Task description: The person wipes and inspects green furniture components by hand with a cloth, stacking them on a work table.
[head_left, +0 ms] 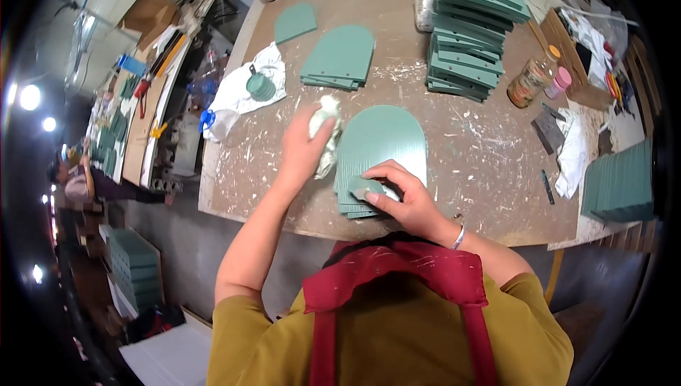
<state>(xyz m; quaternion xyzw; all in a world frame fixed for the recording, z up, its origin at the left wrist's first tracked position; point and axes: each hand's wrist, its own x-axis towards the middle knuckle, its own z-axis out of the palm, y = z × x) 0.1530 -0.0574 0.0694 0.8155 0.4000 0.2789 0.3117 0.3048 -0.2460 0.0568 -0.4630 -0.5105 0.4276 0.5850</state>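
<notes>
A green panel with a rounded far end [381, 134] lies on top of a small stack at the table's front edge, directly before me. My right hand [410, 202] rests over its near part, fingers pinching a small flat green piece [363, 187]. Left of the stack, my left hand [301, 143] is closed around a crumpled whitish cloth [326, 138], which touches or nearly touches the panel's left edge. Farther off lies another short stack of similar green panels [340, 53], with small holes along the near edge. Beyond it, to the left, sits a single green panel [295, 21].
A tall, uneven pile of green panels [468, 46] stands at the far right. Near it are a jar with an orange lid [530, 82] and a pink-capped container [558, 82]. At left, a white cloth [241, 81] bears a small green cup [260, 87]. Another person [78, 182] stands far left.
</notes>
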